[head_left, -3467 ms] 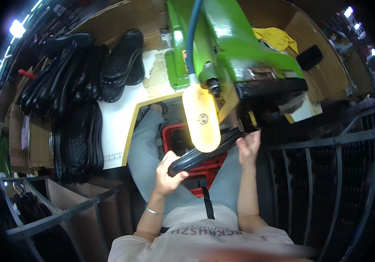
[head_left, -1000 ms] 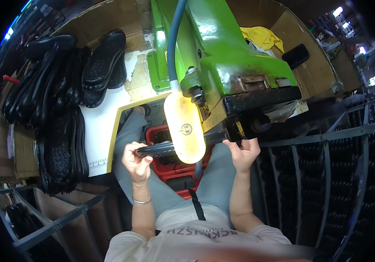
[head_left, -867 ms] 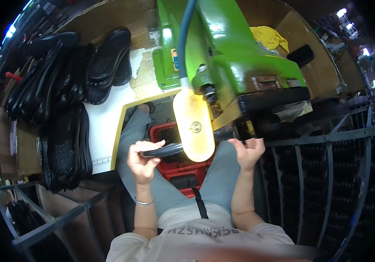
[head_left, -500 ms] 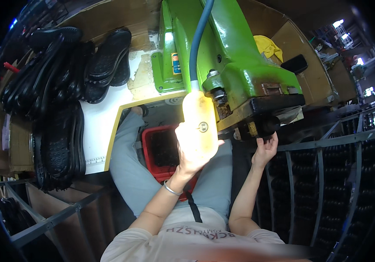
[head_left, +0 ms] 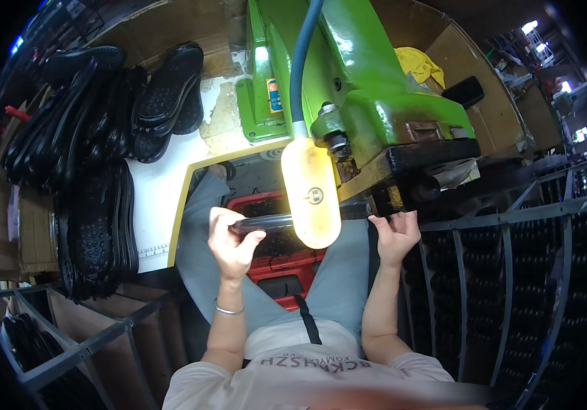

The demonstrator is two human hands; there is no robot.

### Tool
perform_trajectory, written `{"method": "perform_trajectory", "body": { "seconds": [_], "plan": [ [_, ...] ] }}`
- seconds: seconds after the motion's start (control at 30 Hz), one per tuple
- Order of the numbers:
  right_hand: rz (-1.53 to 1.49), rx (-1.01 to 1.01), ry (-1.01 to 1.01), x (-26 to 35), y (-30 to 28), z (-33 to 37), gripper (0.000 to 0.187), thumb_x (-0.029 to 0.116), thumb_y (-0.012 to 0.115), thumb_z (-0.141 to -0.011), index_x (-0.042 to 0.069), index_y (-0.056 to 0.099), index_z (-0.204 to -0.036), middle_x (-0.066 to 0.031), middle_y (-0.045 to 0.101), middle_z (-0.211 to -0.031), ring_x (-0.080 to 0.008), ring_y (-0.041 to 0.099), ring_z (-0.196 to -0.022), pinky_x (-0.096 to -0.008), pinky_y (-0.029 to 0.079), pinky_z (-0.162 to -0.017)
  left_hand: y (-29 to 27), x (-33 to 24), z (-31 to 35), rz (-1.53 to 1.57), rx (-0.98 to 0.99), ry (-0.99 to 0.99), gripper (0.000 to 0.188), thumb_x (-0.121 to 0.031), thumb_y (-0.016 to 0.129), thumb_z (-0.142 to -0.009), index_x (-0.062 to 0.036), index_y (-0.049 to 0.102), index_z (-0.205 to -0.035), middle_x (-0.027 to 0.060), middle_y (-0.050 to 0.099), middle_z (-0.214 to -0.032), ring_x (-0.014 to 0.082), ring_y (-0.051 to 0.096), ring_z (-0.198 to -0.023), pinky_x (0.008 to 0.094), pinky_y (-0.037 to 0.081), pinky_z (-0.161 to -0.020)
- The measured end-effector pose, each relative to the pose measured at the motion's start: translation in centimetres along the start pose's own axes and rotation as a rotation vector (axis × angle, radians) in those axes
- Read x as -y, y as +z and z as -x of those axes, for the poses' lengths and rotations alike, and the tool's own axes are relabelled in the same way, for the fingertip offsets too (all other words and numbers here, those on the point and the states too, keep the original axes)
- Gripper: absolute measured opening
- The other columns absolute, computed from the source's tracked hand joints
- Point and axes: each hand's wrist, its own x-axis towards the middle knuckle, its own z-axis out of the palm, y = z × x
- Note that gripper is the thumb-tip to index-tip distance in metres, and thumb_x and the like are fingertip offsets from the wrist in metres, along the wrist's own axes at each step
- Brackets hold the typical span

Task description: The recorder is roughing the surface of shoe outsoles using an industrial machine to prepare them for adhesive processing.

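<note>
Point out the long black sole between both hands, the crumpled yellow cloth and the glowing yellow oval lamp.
Long black sole [head_left: 269,222], head view: left portion.
Crumpled yellow cloth [head_left: 418,66], head view: middle folds.
Glowing yellow oval lamp [head_left: 311,188], head view: middle of casing.

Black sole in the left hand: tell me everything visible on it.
The black sole is long and slim as seen nearly edge-on, glossy, rubber- or plastic-looking. It lies roughly crosswise in the picture, its right end slightly higher. The left hand's fingers grip its left end. The lit yellow lamp hides its middle. Its right end reaches the dark head of the green machine, beside the right hand; contact there is unclear. Its broad faces can't be made out.
</note>
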Motion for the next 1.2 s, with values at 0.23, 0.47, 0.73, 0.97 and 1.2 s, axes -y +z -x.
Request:
{"method": "perform_trajectory", "body": {
  "seconds": [0.23, 0.47, 0.73, 0.97, 1.2],
  "plan": [
    [-0.012, -0.010, -0.060, -0.2, 0.3, -0.1, 0.062, -0.017, 0.073, -0.067, -0.005, 0.051, -0.124, -0.0123, 0.047, -0.129, -0.0242, 0.056, -0.109, -0.0343, 0.051, -0.091, 0.7, -0.6, 0.0, 0.095, 0.069, -0.022, 0.044, 0.003, 0.081, -0.064, 0.0000, 0.050, -0.095, 0.0091, 0.047, -0.097, 0.0184, 0.056, -0.084, 0.0304, 0.049, -0.081],
    [0.004, -0.266, -0.051, -0.7, -4.6, -2.3, 0.062, -0.016, 0.071, -0.071, -0.003, 0.050, -0.127, -0.0129, 0.059, -0.113, -0.0206, 0.058, -0.103, -0.0308, 0.051, -0.087, 9.4, -1.6, -0.8, -0.051, -0.024, 0.134, 0.052, -0.003, 0.076, -0.068, 0.0005, 0.045, -0.110, 0.0118, 0.048, -0.094, 0.0211, 0.051, -0.083, 0.0319, 0.047, -0.074],
    [-0.028, -0.187, -0.022, -1.5, -4.1, -2.2, 0.059, -0.018, 0.068, -0.071, -0.004, 0.051, -0.126, -0.0095, 0.057, -0.115, -0.0188, 0.058, -0.101, -0.0303, 0.051, -0.087, 7.8, -1.1, -0.7, -0.163, -0.010, 0.179, 0.059, -0.004, 0.080, -0.064, 0.0013, 0.047, -0.113, 0.0124, 0.050, -0.095, 0.0212, 0.051, -0.081, 0.0318, 0.049, -0.068],
    [-0.053, -0.023, -0.001, -2.3, -1.5, -1.0, 0.057, -0.020, 0.066, -0.071, -0.009, 0.047, -0.123, -0.0111, 0.050, -0.121, -0.0219, 0.058, -0.104, -0.0323, 0.051, -0.088, 2.8, -1.5, -0.9, -0.126, 0.046, 0.015, 0.039, -0.001, 0.083, -0.058, 0.0012, 0.058, -0.088, 0.0089, 0.048, -0.090, 0.0181, 0.053, -0.076, 0.0285, 0.048, -0.063],
    [-0.107, 0.089, 0.026, -0.3, 2.8, 0.6, 0.050, -0.019, 0.069, -0.070, -0.011, 0.054, -0.118, -0.0148, 0.053, -0.122, -0.0208, 0.057, -0.107, -0.0326, 0.050, -0.091, -2.6, -0.7, -0.2, 0.054, 0.005, -0.064, 0.033, 0.007, 0.076, -0.065, 0.0033, 0.055, -0.090, 0.0086, 0.046, -0.094, 0.0168, 0.058, -0.078, 0.0281, 0.053, -0.075]
  ]
}}
